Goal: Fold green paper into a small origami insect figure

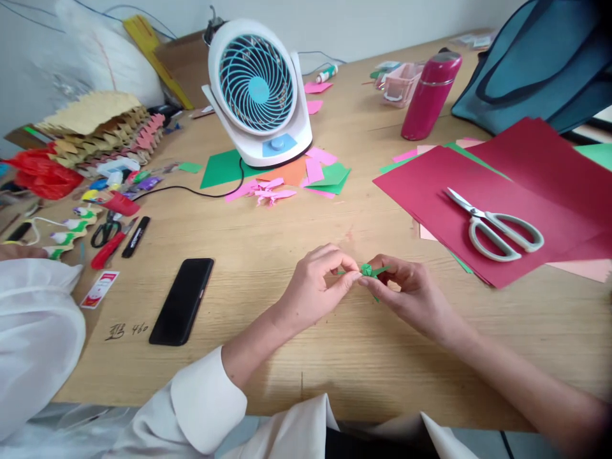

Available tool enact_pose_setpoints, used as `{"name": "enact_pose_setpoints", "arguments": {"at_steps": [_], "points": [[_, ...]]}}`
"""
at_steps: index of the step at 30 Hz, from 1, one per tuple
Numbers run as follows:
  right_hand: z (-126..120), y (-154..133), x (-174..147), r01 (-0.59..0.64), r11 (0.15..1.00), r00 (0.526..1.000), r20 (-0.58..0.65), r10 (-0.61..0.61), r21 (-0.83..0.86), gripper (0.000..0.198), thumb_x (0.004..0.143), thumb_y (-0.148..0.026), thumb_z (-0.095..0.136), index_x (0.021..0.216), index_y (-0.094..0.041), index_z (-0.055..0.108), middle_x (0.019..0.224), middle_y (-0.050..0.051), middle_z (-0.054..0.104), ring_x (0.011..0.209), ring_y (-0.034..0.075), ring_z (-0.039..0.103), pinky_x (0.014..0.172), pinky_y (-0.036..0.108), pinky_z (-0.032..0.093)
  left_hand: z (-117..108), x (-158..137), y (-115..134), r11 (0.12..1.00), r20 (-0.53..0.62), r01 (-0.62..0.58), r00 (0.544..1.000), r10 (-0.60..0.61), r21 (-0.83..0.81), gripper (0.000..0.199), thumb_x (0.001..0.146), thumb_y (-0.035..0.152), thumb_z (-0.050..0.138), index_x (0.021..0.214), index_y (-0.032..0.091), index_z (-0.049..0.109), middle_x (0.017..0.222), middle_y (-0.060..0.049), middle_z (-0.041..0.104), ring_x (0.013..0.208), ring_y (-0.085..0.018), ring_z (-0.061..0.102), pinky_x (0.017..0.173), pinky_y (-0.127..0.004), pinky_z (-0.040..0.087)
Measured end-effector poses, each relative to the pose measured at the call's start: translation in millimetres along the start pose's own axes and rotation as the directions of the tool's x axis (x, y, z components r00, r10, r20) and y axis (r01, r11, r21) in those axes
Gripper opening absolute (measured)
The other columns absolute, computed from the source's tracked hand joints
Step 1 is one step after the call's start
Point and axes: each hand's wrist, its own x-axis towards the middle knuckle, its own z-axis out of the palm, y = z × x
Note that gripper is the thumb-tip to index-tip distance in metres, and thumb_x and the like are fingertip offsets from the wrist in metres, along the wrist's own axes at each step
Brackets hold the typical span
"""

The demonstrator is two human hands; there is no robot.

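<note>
A small folded green paper piece (367, 270), with thin points sticking out, is held between my two hands above the wooden table (268, 242). My left hand (320, 280) pinches its left side between thumb and forefinger. From the right, my right hand (411, 287) grips the same piece, thumb in front and fingers curled behind. The fingertips of both hands nearly meet, hiding part of the folds. Beyond my hands lies a small heap of folded pink paper pieces (271, 193), beside loose green sheets (329, 178).
White-handled scissors (497, 229) lie on red sheets (430, 191) at right. A fan (258, 89), a magenta bottle (431, 95) and a blue bag (530, 70) stand behind. A black phone (182, 303) and red knife (109, 250) are left, near another person's white sleeve (38, 331).
</note>
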Motion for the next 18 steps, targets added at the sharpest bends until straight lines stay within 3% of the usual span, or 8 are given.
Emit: {"name": "enact_pose_setpoints", "arguments": {"at_steps": [5,10,15,18], "points": [[-1,8,0,0.043,0.993,0.996,0.074,-0.051,0.106,0.007,0.089,-0.026,0.066,0.084,-0.021,0.065,0.075,-0.003,0.055,0.07,0.011,0.048,0.064,0.025,0.038,0,-2,-7,0.998,0.027,-0.054,0.998,0.053,0.026,0.015,0.093,0.021,0.06,0.079,0.017,0.061,0.077,-0.001,0.062,0.078,-0.014,0.056,0.075,-0.028,0.042],[-2,14,3,-0.048,0.969,0.99,0.142,0.013,0.244,0.014,0.089,-0.03,0.068,0.08,-0.02,0.064,0.07,-0.004,0.053,0.065,0.01,0.045,0.061,0.024,0.036,-2,-3,-14,0.964,0.069,0.167,0.985,-0.156,-0.207,0.021,0.086,0.028,0.07,0.07,0.015,0.065,0.068,0.0,0.063,0.065,-0.011,0.055,0.066,-0.025,0.042],[-1,16,5,-0.159,0.95,0.979,0.169,0.116,0.269,0.022,0.084,-0.038,0.073,0.077,-0.02,0.063,0.066,-0.004,0.05,0.06,0.01,0.04,0.054,0.025,0.033,-3,-2,-20,0.756,0.27,0.472,0.881,-0.389,-0.453,0.028,0.08,0.038,0.075,0.069,0.015,0.065,0.06,0.0,0.063,0.055,-0.009,0.052,0.053,-0.021,0.039],[0,16,6,-0.195,0.944,0.975,0.154,0.158,0.265,0.026,0.08,-0.043,0.076,0.076,-0.02,0.063,0.063,-0.003,0.05,0.058,0.01,0.039,0.052,0.026,0.033,-2,-2,-25,0.653,0.324,0.549,0.835,-0.444,-0.522,0.039,0.07,0.046,0.082,0.062,0.014,0.06,0.055,0.002,0.058,0.05,-0.007,0.047,0.048,-0.019,0.034]]}}
